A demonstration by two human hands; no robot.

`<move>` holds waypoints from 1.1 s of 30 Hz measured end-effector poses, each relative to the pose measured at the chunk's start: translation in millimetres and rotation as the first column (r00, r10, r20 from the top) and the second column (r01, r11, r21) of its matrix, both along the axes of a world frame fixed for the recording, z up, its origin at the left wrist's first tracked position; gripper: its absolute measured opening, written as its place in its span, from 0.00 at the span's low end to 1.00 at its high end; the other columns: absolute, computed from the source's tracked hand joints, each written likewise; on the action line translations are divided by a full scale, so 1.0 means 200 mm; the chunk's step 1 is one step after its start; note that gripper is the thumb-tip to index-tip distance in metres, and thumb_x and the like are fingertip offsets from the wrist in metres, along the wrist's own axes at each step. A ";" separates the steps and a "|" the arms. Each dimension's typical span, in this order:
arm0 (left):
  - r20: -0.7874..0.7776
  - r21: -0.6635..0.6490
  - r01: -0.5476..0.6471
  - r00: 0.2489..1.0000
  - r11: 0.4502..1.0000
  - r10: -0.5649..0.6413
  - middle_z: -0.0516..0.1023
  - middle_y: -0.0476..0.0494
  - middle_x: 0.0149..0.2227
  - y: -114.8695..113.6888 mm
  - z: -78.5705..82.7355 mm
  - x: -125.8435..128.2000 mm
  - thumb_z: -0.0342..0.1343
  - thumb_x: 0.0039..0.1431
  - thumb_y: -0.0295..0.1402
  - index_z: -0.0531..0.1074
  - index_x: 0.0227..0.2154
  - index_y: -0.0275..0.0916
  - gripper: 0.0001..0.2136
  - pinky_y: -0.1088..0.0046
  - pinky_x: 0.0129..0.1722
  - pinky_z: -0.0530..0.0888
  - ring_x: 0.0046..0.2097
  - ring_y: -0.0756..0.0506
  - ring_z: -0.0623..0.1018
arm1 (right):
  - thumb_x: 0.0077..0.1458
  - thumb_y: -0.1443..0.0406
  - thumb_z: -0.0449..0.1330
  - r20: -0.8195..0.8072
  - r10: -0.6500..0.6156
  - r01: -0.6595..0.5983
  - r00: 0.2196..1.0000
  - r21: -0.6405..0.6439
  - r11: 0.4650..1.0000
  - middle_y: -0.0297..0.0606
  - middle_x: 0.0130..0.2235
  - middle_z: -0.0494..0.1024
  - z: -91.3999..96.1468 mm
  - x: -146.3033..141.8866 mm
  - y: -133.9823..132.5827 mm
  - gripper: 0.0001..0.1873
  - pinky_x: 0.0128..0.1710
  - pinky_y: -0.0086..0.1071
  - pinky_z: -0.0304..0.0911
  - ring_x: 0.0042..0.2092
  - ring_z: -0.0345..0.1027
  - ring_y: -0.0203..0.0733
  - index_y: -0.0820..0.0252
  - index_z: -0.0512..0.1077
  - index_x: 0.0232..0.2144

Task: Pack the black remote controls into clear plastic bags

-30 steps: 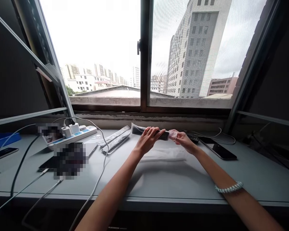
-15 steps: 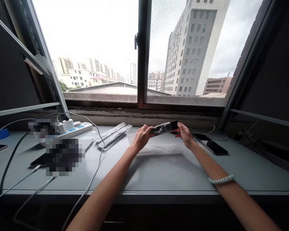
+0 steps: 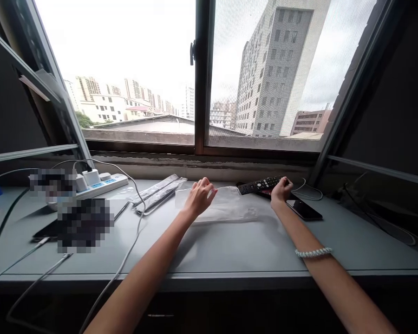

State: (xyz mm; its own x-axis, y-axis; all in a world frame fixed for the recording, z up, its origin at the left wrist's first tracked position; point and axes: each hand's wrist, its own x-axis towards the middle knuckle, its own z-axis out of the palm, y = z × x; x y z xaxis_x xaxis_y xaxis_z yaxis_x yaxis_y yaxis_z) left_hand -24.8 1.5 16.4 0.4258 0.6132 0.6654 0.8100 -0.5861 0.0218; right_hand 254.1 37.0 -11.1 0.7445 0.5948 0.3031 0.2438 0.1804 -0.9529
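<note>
remote [image 3: 259,185], slim black bar, filmy plastic [image 3: 226,206]

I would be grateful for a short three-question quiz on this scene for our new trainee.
1. Multiple choice: what does the right hand hold?
A) A power strip
B) A remote control
C) A phone

2. True or false: the left hand is also gripping the remote control.

3. Fill in the blank: the pale coiled band is worn on the person's ____ side.

Key:
1. B
2. False; there is a visible gap between the left hand and the remote control.
3. right
</note>
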 end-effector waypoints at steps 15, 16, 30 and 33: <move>-0.117 -0.329 0.303 0.927 0.894 -0.357 0.64 0.41 0.53 -0.11 -0.10 0.16 0.50 0.54 0.52 0.62 0.53 0.47 0.26 0.61 0.51 0.62 0.52 0.41 0.66 | 0.50 0.59 0.51 -0.189 0.336 -0.333 0.923 0.051 0.942 0.45 0.47 0.69 0.00 -0.11 -0.02 0.26 0.23 0.35 0.67 0.24 0.70 0.38 0.51 0.51 0.51; -0.134 -0.375 0.305 0.917 0.876 -0.376 0.64 0.41 0.53 -0.11 -0.11 0.17 0.51 0.52 0.53 0.63 0.53 0.47 0.27 0.61 0.51 0.63 0.52 0.41 0.67 | 0.47 0.59 0.54 -0.193 0.340 -0.338 0.920 0.044 0.940 0.46 0.46 0.69 -0.01 -0.11 -0.02 0.28 0.24 0.36 0.67 0.24 0.70 0.39 0.52 0.52 0.51; -0.182 -0.416 0.272 0.910 0.868 -0.373 0.70 0.43 0.46 -0.12 -0.12 0.16 0.50 0.58 0.43 0.70 0.47 0.44 0.16 0.67 0.49 0.65 0.48 0.44 0.71 | 0.34 0.54 0.65 0.392 0.279 -0.200 0.876 -0.231 0.952 0.42 0.39 0.75 -0.04 -0.15 -0.09 0.26 0.32 0.35 0.65 0.39 0.70 0.47 0.58 0.68 0.37; -0.180 -0.390 0.276 0.913 0.878 -0.367 0.70 0.43 0.46 -0.11 -0.14 0.16 0.50 0.58 0.43 0.70 0.46 0.44 0.16 0.67 0.49 0.65 0.48 0.44 0.70 | 0.35 0.54 0.64 0.514 0.293 -0.141 0.806 -0.313 0.939 0.40 0.36 0.76 -0.03 -0.16 -0.11 0.21 0.35 0.35 0.62 0.38 0.70 0.46 0.56 0.71 0.33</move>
State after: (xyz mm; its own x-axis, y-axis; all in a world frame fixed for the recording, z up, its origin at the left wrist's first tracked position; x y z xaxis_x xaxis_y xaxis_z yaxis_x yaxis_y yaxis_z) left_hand 7.2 -20.4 -10.7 0.7586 0.5859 0.2851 0.5837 -0.8055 0.1025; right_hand 221.7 15.6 -17.5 0.3421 0.8309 0.4388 0.7185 0.0696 -0.6920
